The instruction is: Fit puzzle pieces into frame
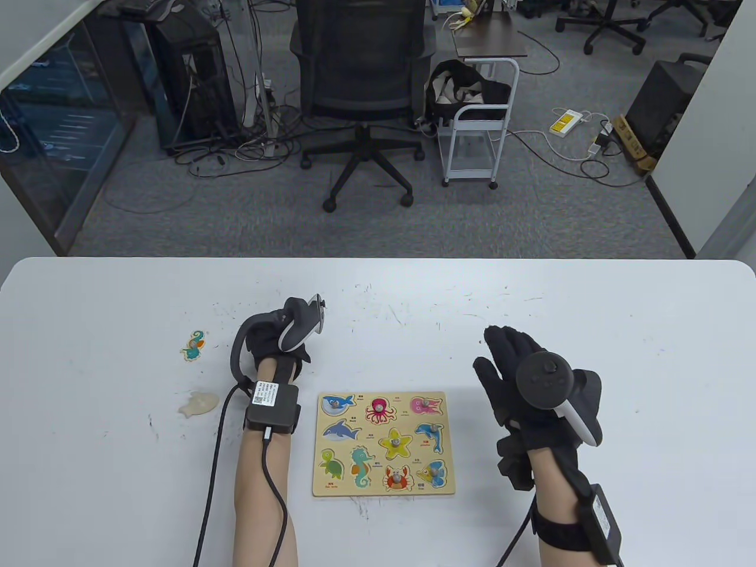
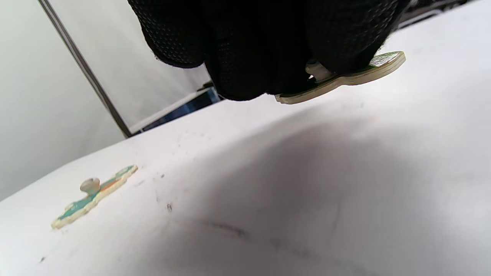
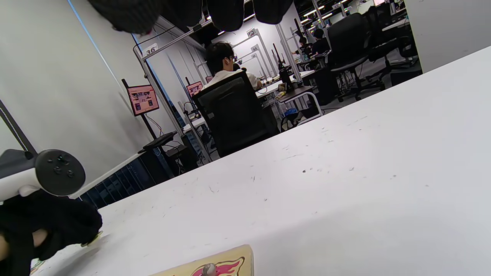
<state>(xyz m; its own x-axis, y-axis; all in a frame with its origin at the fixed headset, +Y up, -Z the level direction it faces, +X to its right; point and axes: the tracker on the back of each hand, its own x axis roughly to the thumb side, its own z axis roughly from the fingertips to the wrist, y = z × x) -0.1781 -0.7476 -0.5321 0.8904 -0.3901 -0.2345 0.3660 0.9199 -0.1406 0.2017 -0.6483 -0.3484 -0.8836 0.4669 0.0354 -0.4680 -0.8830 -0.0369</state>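
Note:
The wooden puzzle frame [image 1: 384,444] lies flat at the table's front middle, with sea-animal pictures and several pegged pieces in it; its corner shows in the right wrist view [image 3: 226,262]. My left hand [image 1: 293,347] is up and left of the frame. In the left wrist view it [image 2: 307,73] pinches the peg of a flat green-topped piece [image 2: 368,71] and holds it just above the table. A seahorse piece [image 1: 194,345] [image 2: 96,195] lies to its left. A plain pale fish-shaped piece [image 1: 199,404] lies nearer me. My right hand [image 1: 508,366] is open and empty, right of the frame.
The white table [image 1: 590,307] has scuff marks. An office chair [image 1: 363,88] and a small white cart [image 1: 478,136] stand on the floor beyond its far edge. My left forearm and its cable [image 1: 266,466] lie close along the frame's left side.

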